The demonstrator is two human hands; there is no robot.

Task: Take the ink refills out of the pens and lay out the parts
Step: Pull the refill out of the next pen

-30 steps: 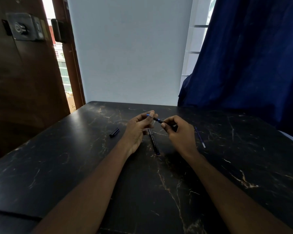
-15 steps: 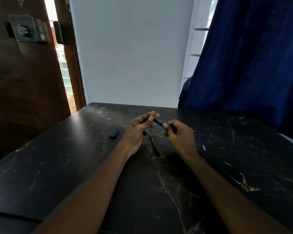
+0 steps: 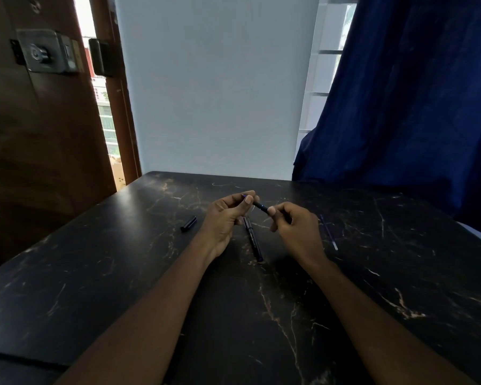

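Note:
A dark pen (image 3: 260,206) is held just above the black marble table (image 3: 122,273) between both hands. My left hand (image 3: 225,218) pinches its far blue tip end with thumb and fingers. My right hand (image 3: 297,232) grips the pen's barrel, fingers curled round it. Under the hands a second dark pen barrel (image 3: 252,238) lies flat on the table. A thin blue ink refill (image 3: 328,232) lies to the right of my right hand. A black pen cap (image 3: 188,223) lies to the left of my left hand.
A blue curtain (image 3: 414,107) hangs over the table's right far side. A wooden door (image 3: 39,120) with a metal lock stands at the left. A white wall runs behind the table's far edge.
Both hands stay on the pen with only a slight shift of the fingers. The parts on the table lie where they were.

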